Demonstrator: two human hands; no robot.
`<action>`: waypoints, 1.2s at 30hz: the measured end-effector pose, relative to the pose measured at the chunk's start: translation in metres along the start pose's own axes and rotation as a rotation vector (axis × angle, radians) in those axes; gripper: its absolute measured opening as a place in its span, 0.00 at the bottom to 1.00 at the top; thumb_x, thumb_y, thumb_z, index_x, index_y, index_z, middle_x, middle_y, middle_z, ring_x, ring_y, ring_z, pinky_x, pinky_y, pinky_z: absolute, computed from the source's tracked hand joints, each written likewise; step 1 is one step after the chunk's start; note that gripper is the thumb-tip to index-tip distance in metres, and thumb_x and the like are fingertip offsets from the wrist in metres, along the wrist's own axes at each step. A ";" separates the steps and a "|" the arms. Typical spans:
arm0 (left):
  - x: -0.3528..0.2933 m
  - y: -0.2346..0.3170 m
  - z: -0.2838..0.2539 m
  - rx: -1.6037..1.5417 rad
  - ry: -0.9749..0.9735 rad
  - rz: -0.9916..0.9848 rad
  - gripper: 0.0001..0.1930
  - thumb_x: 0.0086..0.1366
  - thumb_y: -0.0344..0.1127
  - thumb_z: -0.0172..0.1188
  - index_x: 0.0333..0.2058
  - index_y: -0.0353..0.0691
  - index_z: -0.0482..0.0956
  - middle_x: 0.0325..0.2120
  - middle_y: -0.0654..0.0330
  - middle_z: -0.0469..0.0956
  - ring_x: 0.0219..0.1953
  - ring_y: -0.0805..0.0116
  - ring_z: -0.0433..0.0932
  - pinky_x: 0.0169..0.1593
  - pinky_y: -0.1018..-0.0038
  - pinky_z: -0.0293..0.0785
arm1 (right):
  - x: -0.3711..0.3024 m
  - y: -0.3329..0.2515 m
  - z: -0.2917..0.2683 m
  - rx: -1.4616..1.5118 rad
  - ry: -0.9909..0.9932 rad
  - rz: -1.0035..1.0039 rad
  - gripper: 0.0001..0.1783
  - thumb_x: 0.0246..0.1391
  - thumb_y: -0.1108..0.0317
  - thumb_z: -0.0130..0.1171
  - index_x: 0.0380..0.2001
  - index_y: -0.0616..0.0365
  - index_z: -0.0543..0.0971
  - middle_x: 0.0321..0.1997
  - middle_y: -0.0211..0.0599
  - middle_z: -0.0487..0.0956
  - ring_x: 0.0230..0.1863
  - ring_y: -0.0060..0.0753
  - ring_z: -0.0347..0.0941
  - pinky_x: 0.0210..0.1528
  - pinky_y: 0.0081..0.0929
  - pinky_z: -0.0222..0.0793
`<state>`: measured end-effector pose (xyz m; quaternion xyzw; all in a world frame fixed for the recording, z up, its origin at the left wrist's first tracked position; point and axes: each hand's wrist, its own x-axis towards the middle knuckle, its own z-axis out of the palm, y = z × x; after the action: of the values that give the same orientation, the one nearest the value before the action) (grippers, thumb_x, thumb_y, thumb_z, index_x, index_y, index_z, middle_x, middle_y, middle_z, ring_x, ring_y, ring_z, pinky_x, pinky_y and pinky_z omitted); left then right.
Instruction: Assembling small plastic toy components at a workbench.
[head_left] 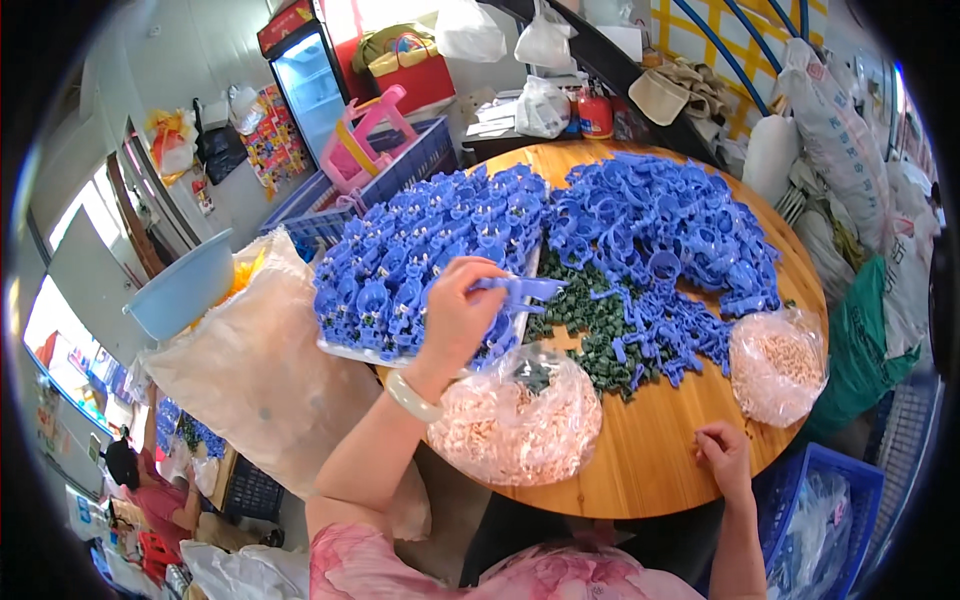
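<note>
My left hand (462,305), with a pale bangle on its wrist, is closed on a blue plastic part (528,289) with prongs pointing right. It is raised over the edge of a white tray (345,352) packed with blue plastic assemblies (420,240). My right hand (724,455) rests at the near right edge of the round wooden table (650,450), its fingers curled together; what they hold, if anything, is hidden. Between the hands are small dark green parts (580,310), small blue parts (665,335) and a clear bag of pinkish pieces (515,420).
Loose blue plastic parts (660,215) are heaped at the far right of the table. Another bag of pinkish pieces (778,365) stands at the right edge. A big pale sack (270,350) leans at the left, and a blue crate (825,520) sits at lower right.
</note>
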<state>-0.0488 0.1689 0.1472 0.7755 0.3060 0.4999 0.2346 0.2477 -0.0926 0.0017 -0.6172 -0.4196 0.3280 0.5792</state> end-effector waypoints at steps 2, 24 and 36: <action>0.026 -0.038 -0.018 0.100 0.076 0.073 0.07 0.50 0.20 0.59 0.30 0.33 0.78 0.35 0.61 0.74 0.31 0.78 0.72 0.33 0.83 0.68 | 0.000 -0.007 0.003 0.067 0.019 0.043 0.03 0.52 0.77 0.54 0.29 0.63 0.77 0.24 0.28 0.75 0.22 0.15 0.69 0.24 0.13 0.65; 0.252 -0.243 0.028 0.813 0.236 -0.028 0.11 0.43 0.30 0.68 0.24 0.36 0.75 0.33 0.50 0.72 0.33 0.50 0.76 0.38 0.63 0.74 | 0.006 0.017 0.000 -0.051 0.143 0.049 0.03 0.51 0.80 0.52 0.27 0.63 0.75 0.19 0.35 0.73 0.15 0.20 0.68 0.17 0.17 0.64; 0.259 -0.276 0.057 1.110 -0.065 0.040 0.10 0.49 0.29 0.60 0.32 0.34 0.79 0.39 0.49 0.75 0.39 0.53 0.78 0.44 0.65 0.74 | 0.011 -0.020 0.006 -0.258 0.041 -0.025 0.05 0.53 0.80 0.52 0.33 0.64 0.77 0.24 0.33 0.74 0.20 0.19 0.67 0.22 0.15 0.63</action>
<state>0.0184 0.5433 0.1036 0.8033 0.5014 0.2440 -0.2092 0.2443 -0.0805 0.0213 -0.6878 -0.4538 0.2515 0.5077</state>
